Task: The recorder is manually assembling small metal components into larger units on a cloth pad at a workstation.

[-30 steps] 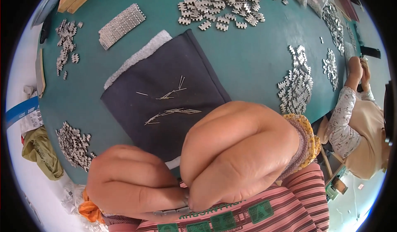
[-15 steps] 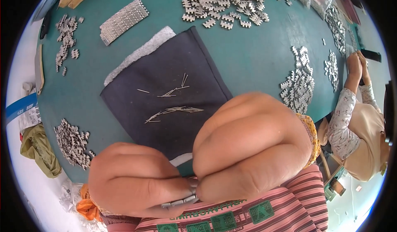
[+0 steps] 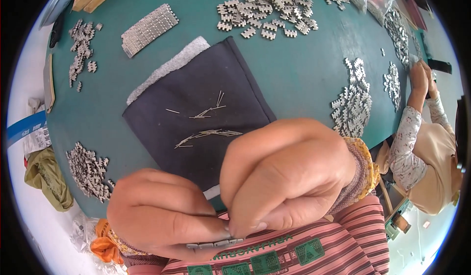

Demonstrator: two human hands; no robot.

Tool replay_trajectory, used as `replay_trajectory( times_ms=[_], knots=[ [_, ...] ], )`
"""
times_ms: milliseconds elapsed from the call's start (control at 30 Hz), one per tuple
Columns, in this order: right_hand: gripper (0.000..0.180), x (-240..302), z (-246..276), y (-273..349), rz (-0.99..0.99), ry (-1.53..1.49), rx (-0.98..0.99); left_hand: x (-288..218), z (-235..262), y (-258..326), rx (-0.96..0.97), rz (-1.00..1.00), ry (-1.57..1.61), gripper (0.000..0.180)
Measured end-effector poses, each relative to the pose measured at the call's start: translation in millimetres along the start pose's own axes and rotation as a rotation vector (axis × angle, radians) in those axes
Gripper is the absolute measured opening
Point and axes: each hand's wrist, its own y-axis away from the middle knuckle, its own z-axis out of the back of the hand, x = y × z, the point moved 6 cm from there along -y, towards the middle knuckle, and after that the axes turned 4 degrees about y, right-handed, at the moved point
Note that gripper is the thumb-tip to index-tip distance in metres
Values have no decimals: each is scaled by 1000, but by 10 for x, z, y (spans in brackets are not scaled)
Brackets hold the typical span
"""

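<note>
My left hand is closed in a pinch round a short strip of metal watch band links, low and close to my body. Against the right end of this strip, the fingertips of my right hand are pressed together. Whether they grip the strip itself or a small part is hidden. Beyond my hands lies a dark cloth on the green table, bearing thin metal pins in two loose groups. A light grey pad shows from under the cloth's edge.
A block of joined watch band links lies at the far left. Loose link piles surround the cloth: far middle, right, near left and far left. At the right edge a co-worker sits with hands at the table.
My right hand has turned and its fingers have curled closer, with the thumb drawn back along the strip's end. The strip now lies more level. My left hand keeps its pinch.
</note>
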Motion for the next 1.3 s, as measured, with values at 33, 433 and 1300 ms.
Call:
replay_trajectory(
  times_ms=[33,433,1300],
  knots=[
    [10,-30,-12,7,-22,-74,7,-6,-18,0,38,-21,31,28],
    [10,-52,-56,3,56,-139,-16,-1,-157,55,-270,-4,109,32],
    [21,74,-63,40,203,883,192,180,18,73,-294,561,-95,13]
  ],
)
